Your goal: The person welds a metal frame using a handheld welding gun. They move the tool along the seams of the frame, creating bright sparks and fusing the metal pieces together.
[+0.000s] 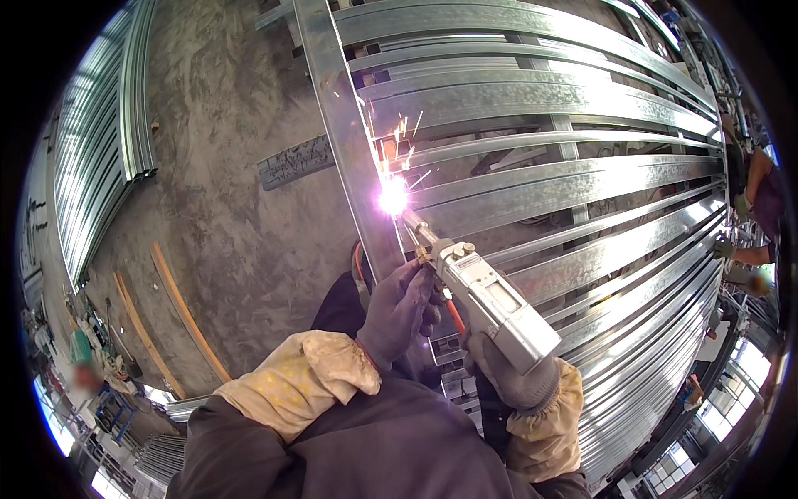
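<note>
My right hand (514,378), in a grey work glove, is wrapped round the rear of a silver welding gun (490,291). My gloved left hand (392,309) is closed at the front of the gun, its fingertips pinching the brass-coloured bracket (425,254) beside the nozzle. From the nozzle a bright white-purple arc (393,196) burns, and sparks fly up and away. The arc sits where a long galvanised steel tube (337,108) meets the ends of the crosswise steel bars (499,187). Its glare hides the joint itself.
A stack of metal profiles (108,125) lies on the floor at the left, with two wooden strips (189,312) nearer me. A flat metal piece (295,162) sticks out left of the tube. At the far right another person's gloved hand (724,248) is by the bars' ends.
</note>
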